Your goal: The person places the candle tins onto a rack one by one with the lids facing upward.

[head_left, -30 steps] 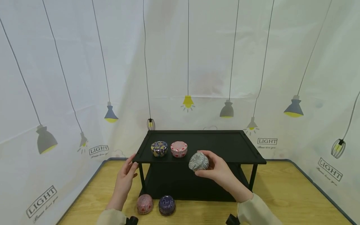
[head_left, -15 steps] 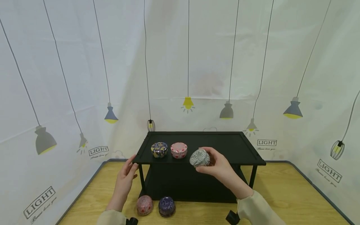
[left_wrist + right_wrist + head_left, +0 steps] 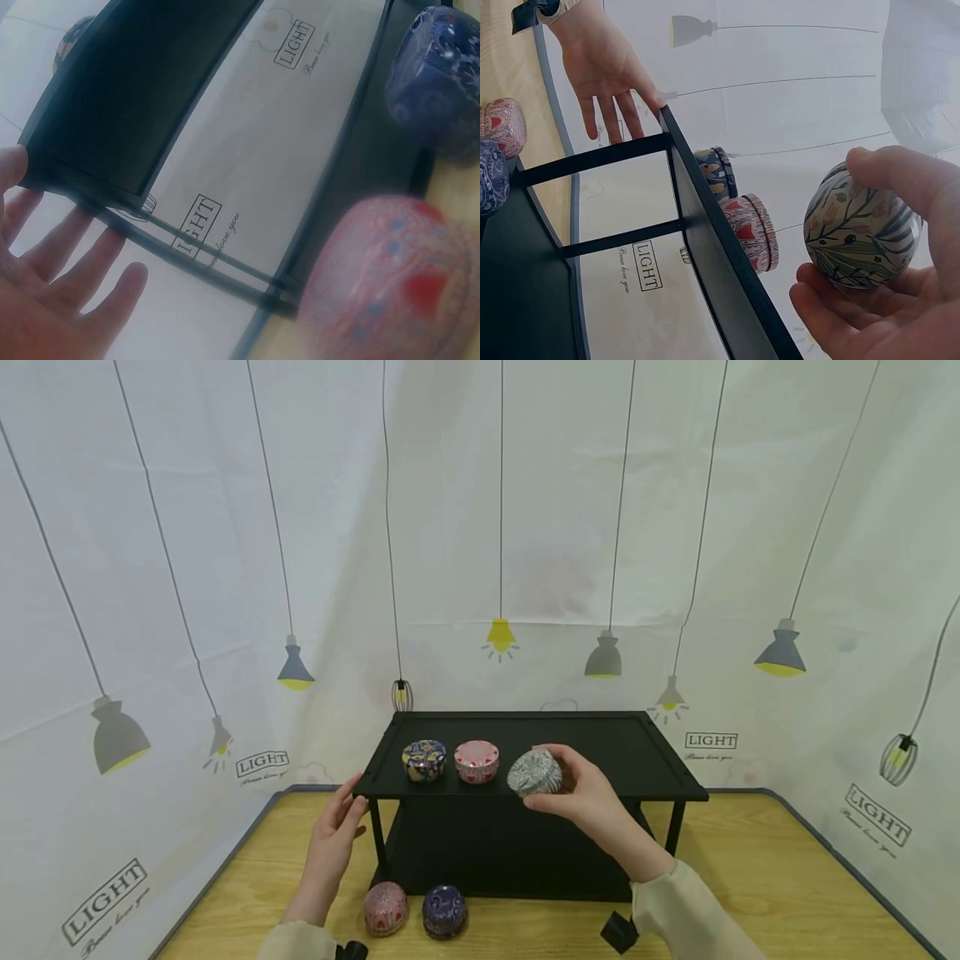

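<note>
My right hand point(image 3: 588, 797) holds a small round tin point(image 3: 534, 773) with a grey-white leaf pattern, thumb on one side and fingers on the other. It is tilted, over the front edge of a black two-tier shelf point(image 3: 585, 735). On the upper tier, left of it, stand a dark blue and yellow patterned tin point(image 3: 424, 761) and a pink and red tin point(image 3: 477, 762). My left hand point(image 3: 332, 843) is at the shelf's front left corner, its thumb right at the corner and its fingers point(image 3: 60, 240) straight.
A second pink tin point(image 3: 386, 908) and a dark purple-blue tin point(image 3: 444, 911) sit on the wooden table point(image 3: 765, 877) before the shelf's lower tier point(image 3: 510, 852). Behind the shelf hangs a pale cloth point(image 3: 562, 527) printed with lamps.
My right hand has raised the leaf-patterned tin slightly, moved it a little to the right and turned it. My left hand has stayed at the shelf corner.
</note>
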### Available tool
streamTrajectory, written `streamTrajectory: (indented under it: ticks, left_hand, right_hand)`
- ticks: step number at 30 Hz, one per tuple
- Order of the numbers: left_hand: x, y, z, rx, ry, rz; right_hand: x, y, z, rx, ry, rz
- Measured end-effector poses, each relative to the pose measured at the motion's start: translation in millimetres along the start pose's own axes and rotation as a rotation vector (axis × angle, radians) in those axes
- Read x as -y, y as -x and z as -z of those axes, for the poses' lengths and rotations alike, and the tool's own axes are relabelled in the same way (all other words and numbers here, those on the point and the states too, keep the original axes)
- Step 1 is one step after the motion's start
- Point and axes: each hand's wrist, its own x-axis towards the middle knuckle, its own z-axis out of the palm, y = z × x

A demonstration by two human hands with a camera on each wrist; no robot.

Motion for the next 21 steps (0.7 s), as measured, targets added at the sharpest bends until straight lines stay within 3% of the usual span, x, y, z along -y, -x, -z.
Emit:
streamTrajectory:
  ticks: [21]
  left_hand:
    - [0.8,-0.9,0.7,-0.012,0.012,0.001]
  right_hand:
    - [0.2,-8.9,6.1,-0.032,0.05,0.009]
